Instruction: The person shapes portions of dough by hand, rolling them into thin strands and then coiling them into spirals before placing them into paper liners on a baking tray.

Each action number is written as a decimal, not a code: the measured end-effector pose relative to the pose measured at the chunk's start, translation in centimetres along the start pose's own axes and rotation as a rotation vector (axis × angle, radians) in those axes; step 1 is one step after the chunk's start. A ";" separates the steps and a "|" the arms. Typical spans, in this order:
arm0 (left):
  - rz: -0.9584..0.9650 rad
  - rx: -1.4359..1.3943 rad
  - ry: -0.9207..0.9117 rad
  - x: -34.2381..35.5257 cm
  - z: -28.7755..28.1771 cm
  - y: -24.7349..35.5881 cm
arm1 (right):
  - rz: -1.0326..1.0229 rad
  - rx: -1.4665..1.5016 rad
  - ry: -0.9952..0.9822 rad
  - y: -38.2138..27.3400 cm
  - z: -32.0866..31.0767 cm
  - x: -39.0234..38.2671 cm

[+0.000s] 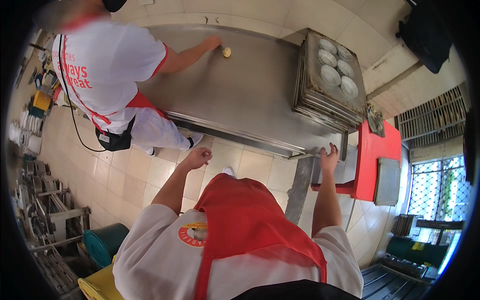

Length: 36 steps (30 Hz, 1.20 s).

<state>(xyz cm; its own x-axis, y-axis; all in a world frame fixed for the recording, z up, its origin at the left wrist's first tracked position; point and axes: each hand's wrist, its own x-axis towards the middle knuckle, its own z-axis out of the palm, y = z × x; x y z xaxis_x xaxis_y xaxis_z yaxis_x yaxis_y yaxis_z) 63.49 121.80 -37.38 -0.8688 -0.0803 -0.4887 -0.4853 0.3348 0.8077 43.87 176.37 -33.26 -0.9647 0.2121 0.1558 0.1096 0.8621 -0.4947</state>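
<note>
My left hand (196, 158) hangs over the tiled floor in front of the steel table (225, 90), its fingers curled in and nothing visible in them. At the table's near right corner is my right hand (329, 158), with fingers apart and holding nothing; whether it touches the edge I cannot tell. Beyond that hand, a stack of dark baking trays (320, 107) stands at the table's right end. Several round fluted baking tins (330, 75) sit on the top tray.
A co-worker (110, 65) stands at the left, a hand (212, 42) near a small yellowish piece (227, 52) on the table. Right of the table is a red stand (377, 160) with a tray (388, 180) against it. A green bin (104, 242) is low left.
</note>
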 end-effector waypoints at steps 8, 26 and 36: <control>0.435 0.341 0.465 6.9 -4.7 9.0 | 0.230 -0.314 -0.161 -4.3 7.6 1.6; 0.216 0.720 0.741 13.4 -4.0 10.0 | 0.358 -0.545 -0.031 -6.6 9.2 2.7; 0.223 0.731 0.717 13.9 -4.2 10.1 | 0.327 -0.531 0.020 -7.1 9.2 2.8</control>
<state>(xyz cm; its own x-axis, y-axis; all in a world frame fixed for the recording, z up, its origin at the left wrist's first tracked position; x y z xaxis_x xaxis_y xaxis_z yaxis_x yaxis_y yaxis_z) 46.11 120.16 -34.63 -0.9020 -0.4047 0.1503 -0.3364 0.8772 0.3427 38.21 166.59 -37.22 -0.8572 0.5077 0.0868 0.5073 0.8613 -0.0276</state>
